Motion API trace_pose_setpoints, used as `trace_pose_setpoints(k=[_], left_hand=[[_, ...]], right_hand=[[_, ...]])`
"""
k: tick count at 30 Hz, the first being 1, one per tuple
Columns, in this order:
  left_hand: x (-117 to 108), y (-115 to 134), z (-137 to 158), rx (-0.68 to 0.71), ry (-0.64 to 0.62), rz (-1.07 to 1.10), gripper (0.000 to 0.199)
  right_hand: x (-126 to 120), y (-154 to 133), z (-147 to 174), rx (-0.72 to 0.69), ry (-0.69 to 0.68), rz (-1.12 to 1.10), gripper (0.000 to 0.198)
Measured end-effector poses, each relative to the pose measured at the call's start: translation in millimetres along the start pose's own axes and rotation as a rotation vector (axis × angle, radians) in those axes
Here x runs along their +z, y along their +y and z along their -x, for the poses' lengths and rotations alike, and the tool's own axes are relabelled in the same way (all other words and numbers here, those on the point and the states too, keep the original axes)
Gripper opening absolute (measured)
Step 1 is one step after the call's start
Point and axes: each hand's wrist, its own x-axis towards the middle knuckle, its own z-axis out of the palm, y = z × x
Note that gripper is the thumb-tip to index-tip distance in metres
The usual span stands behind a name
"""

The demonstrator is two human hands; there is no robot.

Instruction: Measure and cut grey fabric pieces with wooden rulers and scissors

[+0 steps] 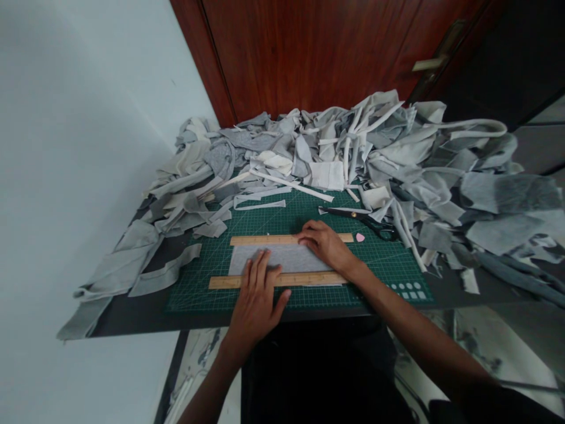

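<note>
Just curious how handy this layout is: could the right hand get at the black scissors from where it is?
Probably yes: the black scissors lie close by on the green mat, handles uncovered, with nothing tall between. The right hand would first have to leave the far wooden ruler.

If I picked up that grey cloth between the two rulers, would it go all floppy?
The grey cloth would probably flop: the scraps piled behind it fold and droop. It's likely light, looking thin and flat. Pushing it might make it wrinkle, since the left hand rests across it and the near ruler.
</note>
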Motion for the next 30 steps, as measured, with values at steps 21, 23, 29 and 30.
trace_pose_setpoints(k=[21, 23, 29, 30], left_hand=[[-24, -19, -22, 0.033, 0.024, 0.166, 0.038], [-27, -23, -47, 0.051, 0.017, 0.203, 0.036], [8, -35, -115, 0.203, -0.009, 0.275, 0.028], [16, -38, -121, 0.196, -0.004, 0.282, 0.025]], right_hand=[[-5, 19, 9, -0.076, 0.031, 0.044, 0.023], [-3, 19, 9, -0.07, 0.04, 0.051, 0.022], [-4, 11, 9, -0.039, 0.052, 0.103, 0.021], [-10, 12, 10, -0.046, 0.052, 0.114, 0.021]])
